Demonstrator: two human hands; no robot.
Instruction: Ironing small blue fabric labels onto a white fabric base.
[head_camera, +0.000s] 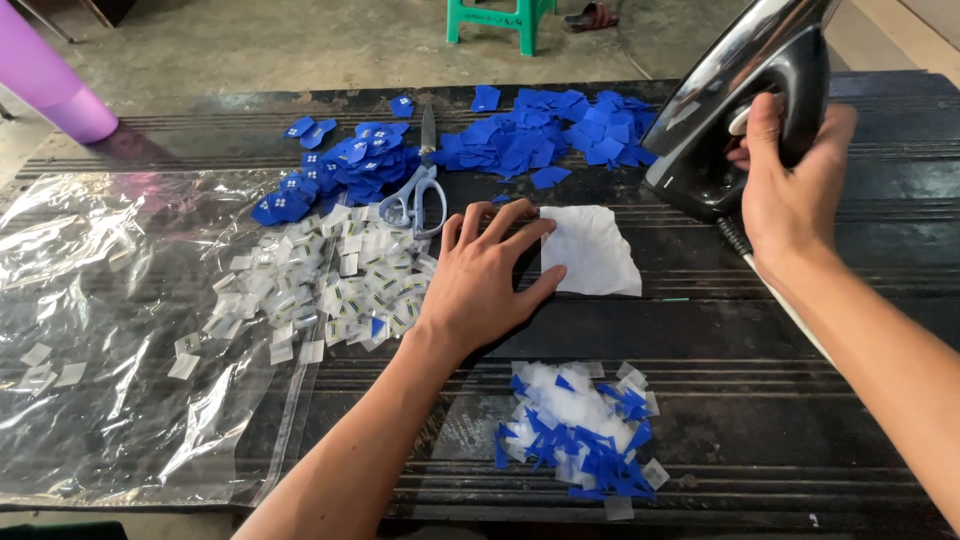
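On the dark ribbed worktable (800, 420), the left hand (485, 280) is laid flat with fingers spread, its fingertips pressing the left edge of a single white cloth square (597, 250). The right hand (790, 185) is closed around the handle of one black electric iron (745, 100), which is held tilted above the table, just right of the cloth and not touching it; its cord (775, 295) runs down beside the wrist. Judged from how things lie, pressing appears only partly done: a pile of mixed white and blue pieces (580, 430) is gathered near the front edge, while two heaps of loose blue patches (545, 135) (340, 165) lie untouched at the back. One pair of grey-handled scissors (418, 190) is set between those heaps. A spread of small clear-wrapped labels (320, 285), too many to be counted, rests on one clear plastic sheet (110, 330) at the left. Beyond the table, one green stool (500, 20) and a purple object (55, 85) are seen.
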